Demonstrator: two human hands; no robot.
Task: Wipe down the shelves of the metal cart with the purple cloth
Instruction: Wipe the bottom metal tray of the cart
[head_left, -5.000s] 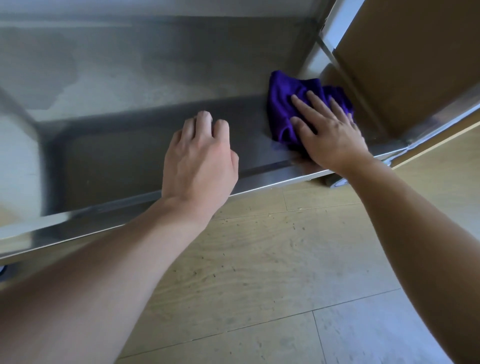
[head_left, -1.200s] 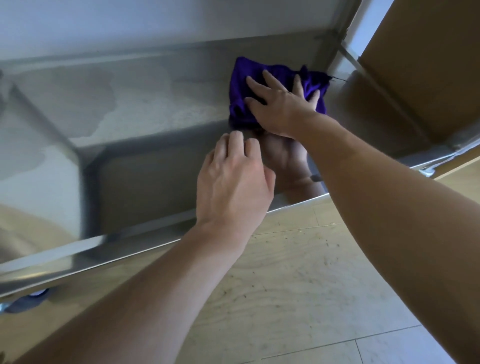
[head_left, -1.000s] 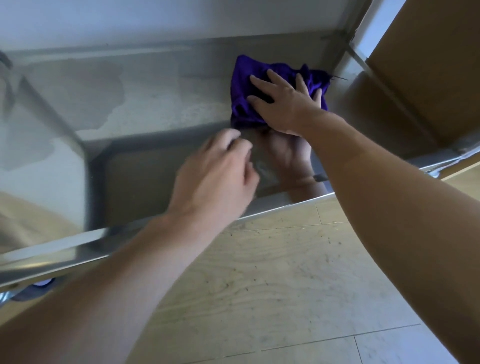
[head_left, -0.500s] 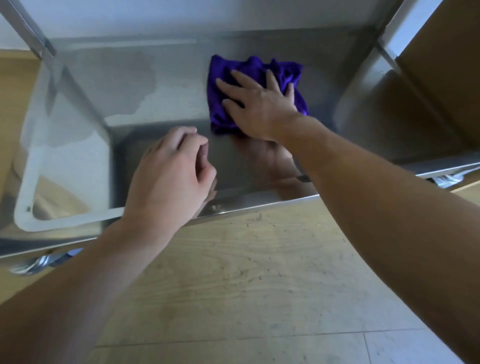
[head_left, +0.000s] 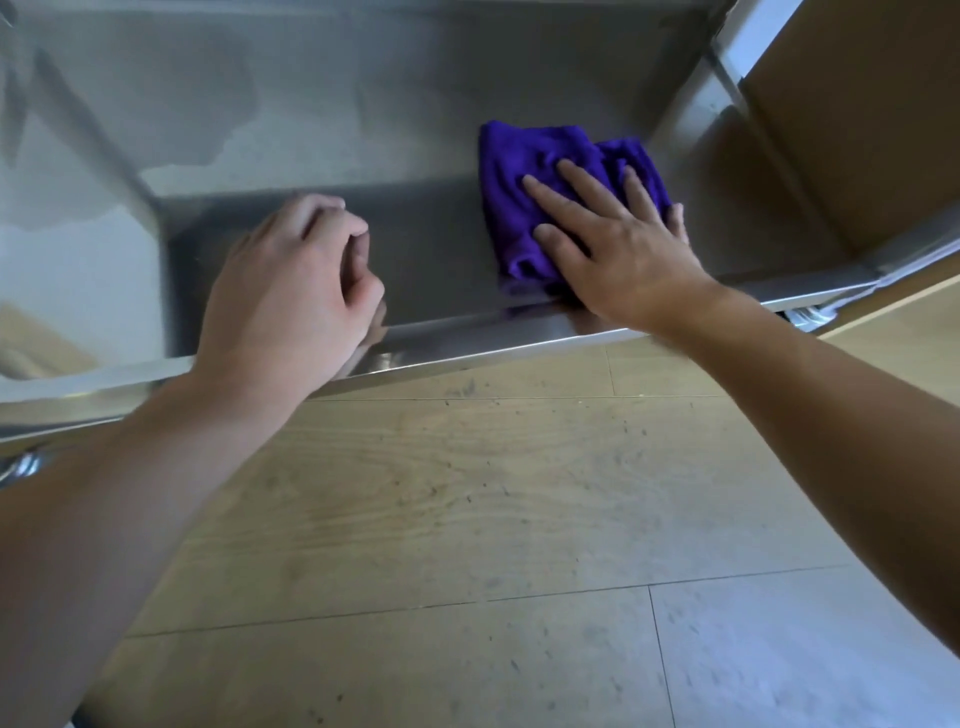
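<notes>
The purple cloth (head_left: 524, 176) lies bunched on the cart shelf (head_left: 426, 93), right of middle near the front lip. The right hand (head_left: 618, 244) presses it flat, fingers spread, no pinch. The left hand (head_left: 291, 296), loosely curled and empty, rests at the lip. The cloth looks soft, light and likely to bunch, best handled with a broad palm.

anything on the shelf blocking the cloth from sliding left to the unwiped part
Only the left hand, resting curled on the shelf's front lip. The shelf left of the purple cloth, under the right hand, shows nothing else.
</notes>
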